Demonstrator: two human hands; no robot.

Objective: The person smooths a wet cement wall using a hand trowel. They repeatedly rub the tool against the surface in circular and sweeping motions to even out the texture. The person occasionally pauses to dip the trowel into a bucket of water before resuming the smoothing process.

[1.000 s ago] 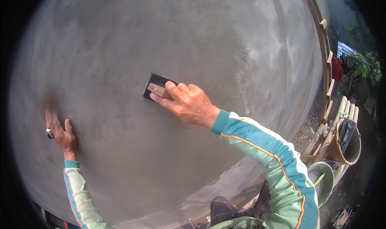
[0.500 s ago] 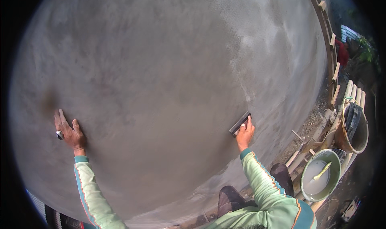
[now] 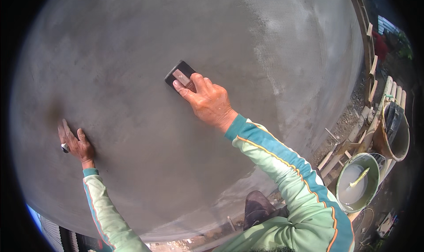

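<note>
A grey plastered wall (image 3: 145, 150) fills most of the view, darker in the middle and paler toward the right. My right hand (image 3: 209, 101) grips a small dark float (image 3: 181, 74) by the pale block on its back. The float's face is turned to the plaster; whether it touches all along is hidden. My left hand (image 3: 79, 147) rests against the wall at the left, fingers stretched out and holding nothing. It wears a ring (image 3: 65, 147) with a dark stone.
At the lower right a green bucket (image 3: 376, 181) of cloudy water holds a yellow-green-handled tool (image 3: 360, 177). Behind it stands a brown bucket (image 3: 399, 148) with a dark object inside. Both are beside bamboo poles (image 3: 394, 89). A wooden frame (image 3: 367, 44) edges the wall's right side.
My right hand has swept the float up and to the left across the wall, from near the pale patch toward the middle. My left hand has stayed almost in place.
</note>
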